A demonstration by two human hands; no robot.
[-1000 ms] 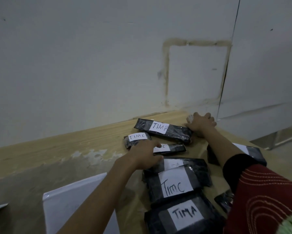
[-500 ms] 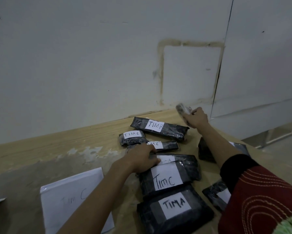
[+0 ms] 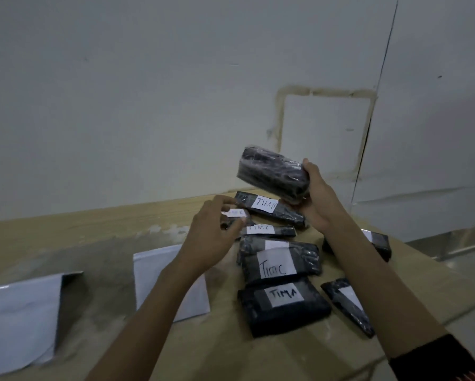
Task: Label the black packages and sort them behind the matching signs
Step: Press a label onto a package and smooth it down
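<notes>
Over wooden tabletop (image 3: 93, 229), right hand (image 3: 317, 199) grips crinkly plastic-wrapped package (image 3: 272, 174); left hand (image 3: 211, 237) hangs relaxed.

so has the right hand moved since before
Yes, upward: the right hand was down on the table beside the TIMB package and now grips a black package above it.

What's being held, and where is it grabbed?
The right hand grips a black package by its right end. Whether the left hand holds anything cannot be told.
</notes>
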